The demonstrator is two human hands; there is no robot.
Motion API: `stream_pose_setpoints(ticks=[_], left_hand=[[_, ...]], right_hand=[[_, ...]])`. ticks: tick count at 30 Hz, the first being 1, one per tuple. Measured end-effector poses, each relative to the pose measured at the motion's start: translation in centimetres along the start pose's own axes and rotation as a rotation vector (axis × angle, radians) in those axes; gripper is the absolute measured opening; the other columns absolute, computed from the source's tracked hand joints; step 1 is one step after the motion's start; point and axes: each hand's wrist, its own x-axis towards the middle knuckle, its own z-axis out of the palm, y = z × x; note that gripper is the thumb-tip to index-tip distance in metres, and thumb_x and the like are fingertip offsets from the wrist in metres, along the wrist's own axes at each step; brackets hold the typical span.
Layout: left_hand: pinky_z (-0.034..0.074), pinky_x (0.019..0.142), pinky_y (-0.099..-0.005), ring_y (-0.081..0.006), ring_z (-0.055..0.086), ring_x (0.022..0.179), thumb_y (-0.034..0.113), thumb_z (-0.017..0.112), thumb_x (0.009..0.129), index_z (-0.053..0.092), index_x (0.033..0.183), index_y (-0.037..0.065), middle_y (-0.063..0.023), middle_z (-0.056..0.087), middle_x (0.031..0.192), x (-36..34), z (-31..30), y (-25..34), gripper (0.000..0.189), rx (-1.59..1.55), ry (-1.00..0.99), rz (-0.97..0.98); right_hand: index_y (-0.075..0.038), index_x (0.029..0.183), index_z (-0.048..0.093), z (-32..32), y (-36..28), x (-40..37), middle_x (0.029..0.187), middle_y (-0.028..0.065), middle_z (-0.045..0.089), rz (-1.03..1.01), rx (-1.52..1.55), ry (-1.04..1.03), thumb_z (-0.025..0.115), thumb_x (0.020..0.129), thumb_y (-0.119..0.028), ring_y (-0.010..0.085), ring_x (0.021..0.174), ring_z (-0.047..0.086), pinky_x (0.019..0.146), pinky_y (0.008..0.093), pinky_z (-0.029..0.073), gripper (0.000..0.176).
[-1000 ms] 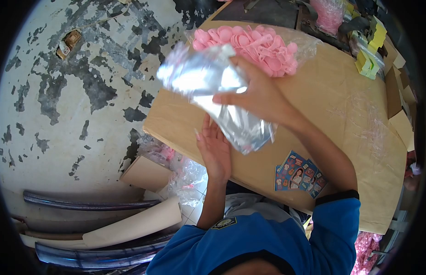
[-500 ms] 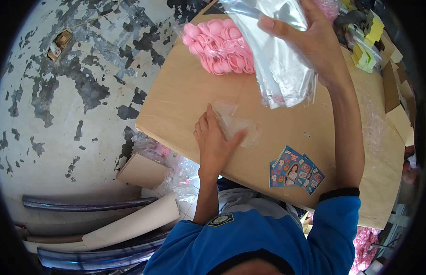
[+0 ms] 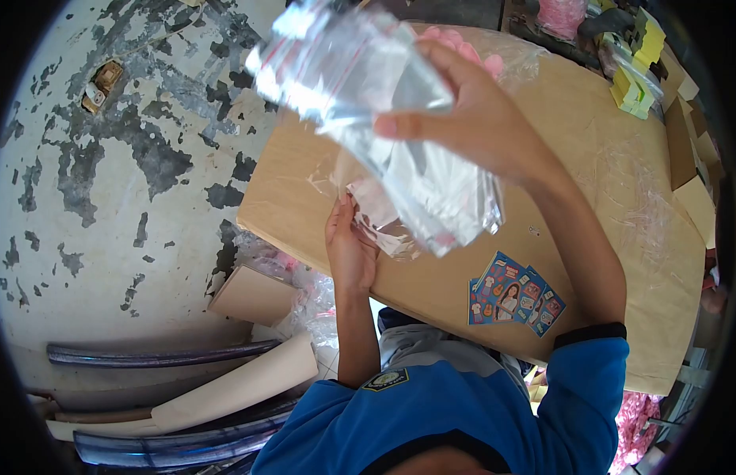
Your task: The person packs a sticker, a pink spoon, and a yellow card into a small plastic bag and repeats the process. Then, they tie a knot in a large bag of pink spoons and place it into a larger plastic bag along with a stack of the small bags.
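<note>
My right hand (image 3: 483, 123) grips a thick stack of clear zip bags (image 3: 368, 87), held slanted above the table. In my left hand (image 3: 351, 247), near the table's front left edge, is a thin clear plastic bag (image 3: 376, 207), pinched at its edge. The stack overlaps part of this bag. Behind the stack and my right hand, a bundle of pink round plastic pieces (image 3: 455, 39) in clear wrap is mostly hidden. Several printed blue cards (image 3: 506, 293) lie fanned out below my right forearm.
Brown paper covers the table (image 3: 613, 237). Open cardboard boxes (image 3: 691, 170) and yellow card pieces (image 3: 633, 91) stand at its right side. Rolled material (image 3: 233, 380) and plastic-wrapped tubes (image 3: 186, 447) lie at lower left, beside a peeling wall (image 3: 106, 237).
My right hand has brought the bag stack left and down, now covering most of the pink bundle. My left hand has turned and lifted the single bag off the table.
</note>
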Motion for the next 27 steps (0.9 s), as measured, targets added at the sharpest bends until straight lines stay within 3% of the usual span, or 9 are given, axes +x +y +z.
stream_pose_setpoints(ticks=[5, 6, 9, 14, 17, 20, 23, 26, 27], left_hand=[[0.045, 0.103, -0.0383, -0.0213, 0.055, 0.122, 0.032, 0.032, 0.107, 0.046, 0.136, 0.0, -0.0126, 0.057, 0.133, -0.5, 1.6, -0.9, 0.045, -0.235, 0.066, -0.078], [0.036, 0.111, -0.0399, -0.0226, 0.047, 0.131, 0.04, 0.024, 0.107, 0.04, 0.14, -0.001, -0.0146, 0.05, 0.14, -1.0, 2.5, -0.5, 0.055, -0.216, 0.095, -0.04], [0.034, 0.112, -0.0408, -0.0244, 0.045, 0.133, 0.047, 0.019, 0.107, 0.038, 0.141, -0.003, -0.0174, 0.047, 0.142, -1.8, 3.4, 0.4, 0.063, -0.316, -0.057, -0.101], [0.05, 0.096, -0.0337, -0.0185, 0.058, 0.116, 0.029, 0.049, 0.104, 0.044, 0.135, 0.0, -0.0109, 0.056, 0.129, -1.2, 3.0, -1.4, 0.043, -0.082, 0.036, -0.037], [0.05, 0.097, -0.0351, -0.0191, 0.059, 0.116, 0.028, 0.048, 0.105, 0.045, 0.134, 0.0, -0.0113, 0.057, 0.128, -1.4, 4.1, -1.1, 0.04, -0.029, 0.078, 0.01], [0.052, 0.096, -0.0373, -0.0209, 0.062, 0.11, 0.033, 0.044, 0.106, 0.047, 0.131, -0.001, -0.0132, 0.058, 0.126, -1.3, 4.7, -1.1, 0.043, -0.003, 0.139, 0.079], [0.052, 0.095, -0.0369, -0.021, 0.061, 0.111, 0.032, 0.044, 0.106, 0.045, 0.133, -0.001, -0.0135, 0.058, 0.124, -1.1, 4.0, -0.7, 0.044, -0.029, 0.117, 0.082], [0.052, 0.093, -0.0356, -0.02, 0.06, 0.111, 0.03, 0.046, 0.105, 0.046, 0.132, -0.002, -0.0131, 0.058, 0.122, -0.7, 3.7, 0.2, 0.042, -0.058, 0.106, 0.17], [0.052, 0.093, -0.0351, -0.0195, 0.06, 0.111, 0.028, 0.047, 0.105, 0.047, 0.13, -0.002, -0.0127, 0.058, 0.121, -0.6, 3.8, 0.5, 0.039, -0.075, 0.096, 0.203]], right_hand=[[0.006, 0.129, 0.049, 3.9, 3.0, -1.6, 0.116, 0.0158, 0.062, 0.171, 0.098, -0.138, 0.086, 0.073, -0.028, 0.0227, 0.108, 0.059, 0.093, 0.0331, 0.047, 0.075], [0.004, 0.127, 0.05, 4.5, 3.7, -1.8, 0.113, 0.0135, 0.063, 0.204, 0.085, -0.149, 0.086, 0.074, -0.024, 0.0202, 0.104, 0.06, 0.09, 0.0324, 0.049, 0.071], [0.004, 0.128, 0.049, 5.4, 6.3, -2.2, 0.112, 0.0146, 0.063, 0.206, 0.0, -0.17, 0.086, 0.074, -0.023, 0.0204, 0.104, 0.06, 0.09, 0.0333, 0.048, 0.071], [0.007, 0.125, 0.047, 6.3, 7.0, -3.0, 0.117, 0.0256, 0.057, -0.009, -0.183, -0.137, 0.073, 0.087, -0.028, 0.0328, 0.109, 0.058, 0.095, 0.0392, 0.045, 0.059], [0.007, 0.129, 0.045, 6.6, 6.4, -3.3, 0.12, 0.0267, 0.055, -0.023, -0.497, -0.062, 0.068, 0.091, -0.035, 0.0345, 0.113, 0.056, 0.097, 0.0385, 0.043, 0.061], [0.008, 0.136, 0.039, 6.8, 6.2, -3.3, 0.128, 0.029, 0.05, -0.053, -0.414, -0.018, 0.063, 0.094, -0.041, 0.0339, 0.118, 0.053, 0.099, 0.0369, 0.042, 0.069], [0.007, 0.14, 0.039, 5.9, 4.9, -2.7, 0.127, 0.0259, 0.055, -0.031, -0.153, -0.067, 0.066, 0.092, -0.044, 0.0285, 0.114, 0.057, 0.096, 0.0356, 0.045, 0.074], [0.003, 0.138, 0.047, 2.4, 2.0, -1.3, 0.122, 0.0212, 0.062, 0.308, -0.053, -0.649, 0.072, 0.088, -0.04, 0.0231, 0.106, 0.061, 0.091, 0.035, 0.048, 0.071], [0.002, 0.136, 0.049, 2.4, 2.4, -1.4, 0.119, 0.0196, 0.064, 0.316, -0.08, -0.629, 0.073, 0.086, -0.038, 0.022, 0.103, 0.062, 0.089, 0.0349, 0.048, 0.069]])
